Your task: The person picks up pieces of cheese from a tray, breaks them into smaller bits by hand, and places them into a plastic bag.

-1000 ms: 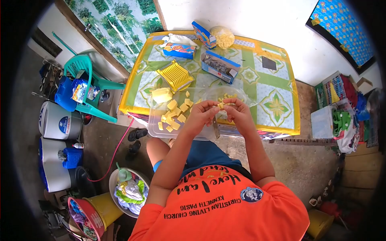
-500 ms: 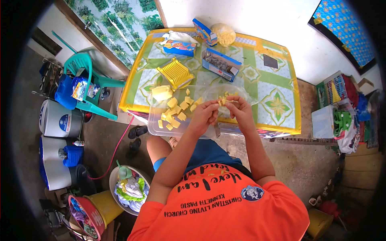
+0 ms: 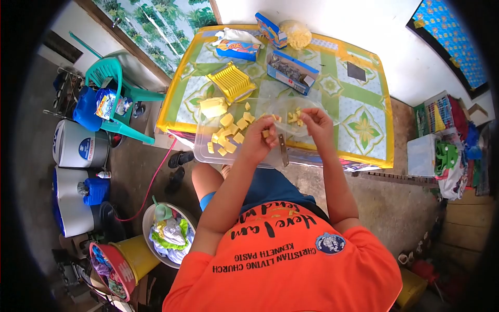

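My left hand (image 3: 261,139) is closed on a small yellow piece, over the right part of a clear plastic tray (image 3: 201,151). Several yellow chunks (image 3: 227,120) and a larger pale yellow block (image 3: 213,107) lie in that tray. My right hand (image 3: 318,125) hovers at a clear round container (image 3: 283,108) with small yellow bits (image 3: 294,115) in it; its fingers are pinched, and what they hold, if anything, is too small to name. A knife (image 3: 283,150) lies at the tray's right end, between my hands.
Behind the tray are a yellow ridged packet (image 3: 231,82), a blue box (image 3: 237,50), an open blue box (image 3: 292,73) and a bag of yellow pieces (image 3: 296,35). A green chair (image 3: 118,125) stands left of the table (image 3: 387,140).
My hands were together over the container's near edge; now they are apart, the left lower and to the left, the right a little to the right. The view has shifted slightly.
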Demonstrator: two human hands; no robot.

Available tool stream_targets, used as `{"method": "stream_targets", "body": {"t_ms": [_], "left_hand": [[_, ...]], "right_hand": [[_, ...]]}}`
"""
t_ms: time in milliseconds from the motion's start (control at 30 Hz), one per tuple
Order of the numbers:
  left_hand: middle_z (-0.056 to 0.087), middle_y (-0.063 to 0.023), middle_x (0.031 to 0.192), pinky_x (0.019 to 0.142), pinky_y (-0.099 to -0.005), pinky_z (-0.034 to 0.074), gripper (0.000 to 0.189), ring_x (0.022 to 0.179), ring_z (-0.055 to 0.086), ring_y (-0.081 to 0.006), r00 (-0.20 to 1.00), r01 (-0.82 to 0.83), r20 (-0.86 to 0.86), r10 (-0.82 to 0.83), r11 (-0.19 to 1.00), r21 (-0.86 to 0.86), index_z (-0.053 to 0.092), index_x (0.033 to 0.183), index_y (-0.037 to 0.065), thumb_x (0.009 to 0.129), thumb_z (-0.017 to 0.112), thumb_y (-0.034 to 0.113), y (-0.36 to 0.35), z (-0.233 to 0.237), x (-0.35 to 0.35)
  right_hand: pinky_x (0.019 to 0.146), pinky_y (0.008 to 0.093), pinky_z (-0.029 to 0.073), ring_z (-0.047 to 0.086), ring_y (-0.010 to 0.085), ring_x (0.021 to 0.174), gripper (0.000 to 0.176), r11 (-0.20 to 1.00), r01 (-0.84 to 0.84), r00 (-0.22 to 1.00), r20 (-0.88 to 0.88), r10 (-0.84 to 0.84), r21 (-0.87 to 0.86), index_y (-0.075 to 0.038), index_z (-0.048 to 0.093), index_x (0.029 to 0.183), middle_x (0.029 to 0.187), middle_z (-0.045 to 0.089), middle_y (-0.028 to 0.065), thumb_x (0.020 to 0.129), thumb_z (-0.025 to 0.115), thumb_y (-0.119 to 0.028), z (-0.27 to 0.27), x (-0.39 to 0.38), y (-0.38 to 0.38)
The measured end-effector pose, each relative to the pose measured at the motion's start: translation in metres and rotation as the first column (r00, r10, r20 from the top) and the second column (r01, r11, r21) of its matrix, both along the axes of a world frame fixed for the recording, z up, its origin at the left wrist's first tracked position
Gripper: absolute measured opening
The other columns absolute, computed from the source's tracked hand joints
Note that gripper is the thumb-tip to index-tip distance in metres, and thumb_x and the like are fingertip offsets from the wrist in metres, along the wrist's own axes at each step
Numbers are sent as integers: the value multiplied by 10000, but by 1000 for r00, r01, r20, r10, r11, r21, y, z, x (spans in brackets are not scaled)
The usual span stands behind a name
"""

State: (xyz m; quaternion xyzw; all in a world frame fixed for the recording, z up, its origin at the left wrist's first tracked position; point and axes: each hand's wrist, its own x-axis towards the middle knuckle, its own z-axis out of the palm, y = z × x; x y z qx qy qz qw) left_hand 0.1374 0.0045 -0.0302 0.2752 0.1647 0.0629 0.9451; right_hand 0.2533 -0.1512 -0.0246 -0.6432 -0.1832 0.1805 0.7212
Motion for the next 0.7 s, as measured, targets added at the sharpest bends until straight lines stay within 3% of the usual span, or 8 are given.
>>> {"method": "stream_targets", "body": {"t_ms": [100,200,300,400,500,567,633,700], "left_hand": [[457,1,629,473,-256,351,92,504,394,-97,997,-74,-9,74,997,16,546,880,80,886,570,168,14,-2,-14],[453,2,624,473,-254,350,94,504,392,-96,993,-119,-18,119,993,24,536,843,90,885,581,161,25,-6,-29],[453,2,621,472,-254,349,106,499,391,-97,990,-134,-27,135,990,42,531,835,90,888,586,164,28,-11,-44],[458,0,622,468,-256,350,105,492,393,-99,987,-140,-69,145,987,77,543,864,73,892,585,166,27,-14,-58],[464,-6,621,463,-258,350,126,483,392,-102,985,-121,-107,135,984,131,562,927,40,899,575,162,27,-19,-67],[466,-9,617,460,-259,351,159,478,392,-103,985,-107,-120,127,982,158,569,971,17,905,565,162,26,-21,-72],[465,-12,612,459,-259,353,195,476,393,-104,984,-105,-127,127,979,173,571,1010,-4,911,556,164,24,-17,-75],[466,-12,610,457,-259,356,201,474,395,-105,985,-106,-124,124,984,142,568,1014,-7,917,550,167,23,-10,-79]], "right_hand": [[646,241,471,613,103,702,216,976,130,965,249,-84,-173,-12,668,952,835,678,54,854,665,-204,-33,29,-4],[705,300,486,647,200,755,240,870,165,943,333,-1,-464,-35,680,979,875,685,120,858,648,-240,-43,45,-12],[758,357,482,635,290,845,269,829,234,883,468,37,-508,-66,679,1023,918,665,142,858,635,-273,-58,49,-12],[778,387,479,610,309,912,255,815,317,827,563,13,-485,-70,680,1002,955,642,127,852,632,-269,-49,35,-9],[774,392,484,606,287,924,244,821,250,741,648,179,-513,-83,683,987,970,622,107,828,645,-264,-34,3,2],[745,388,491,602,263,894,163,807,148,607,697,382,-571,-109,689,894,906,618,75,779,649,-217,-30,-22,11],[728,378,477,590,237,852,91,762,133,396,739,545,-634,-122,677,778,830,591,45,727,638,-187,-45,-38,24],[732,373,463,582,232,842,64,734,148,304,737,604,-663,-121,658,717,804,581,41,710,628,-177,-57,-51,34]]}}
